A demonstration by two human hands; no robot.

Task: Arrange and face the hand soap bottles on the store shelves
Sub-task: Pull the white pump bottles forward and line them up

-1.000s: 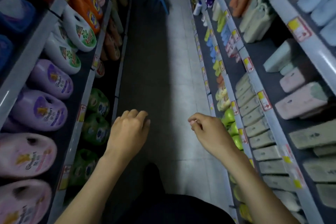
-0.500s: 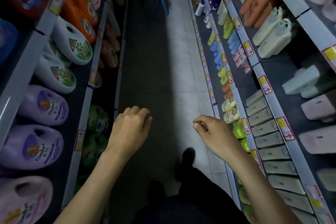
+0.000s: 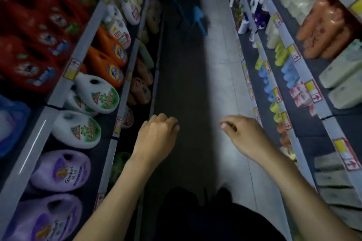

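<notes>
I am in a dim store aisle between two shelf runs. My left hand (image 3: 156, 135) hangs over the aisle floor with its fingers curled shut and nothing in it. My right hand (image 3: 242, 135) is also closed loosely, thumb against forefinger, holding nothing. Small hand soap bottles, blue (image 3: 264, 80), yellow-green (image 3: 274, 107) and orange (image 3: 283, 131), stand in a row on a low shelf to the right of my right hand. Neither hand touches a bottle or a shelf.
Left shelves carry big jugs: red (image 3: 33, 55), orange (image 3: 109, 58), white (image 3: 98, 94), purple (image 3: 60, 170). Right upper shelves hold orange refill pouches (image 3: 325, 27) and pale packs (image 3: 344, 68). A blue plastic stool (image 3: 197, 19) stands far down the tiled aisle. My dark trousers and shoes show below.
The view has advanced down the aisle and tilted up; shelves slid toward me. Both hands stay closed and held out in front, roughly in the same pose.
</notes>
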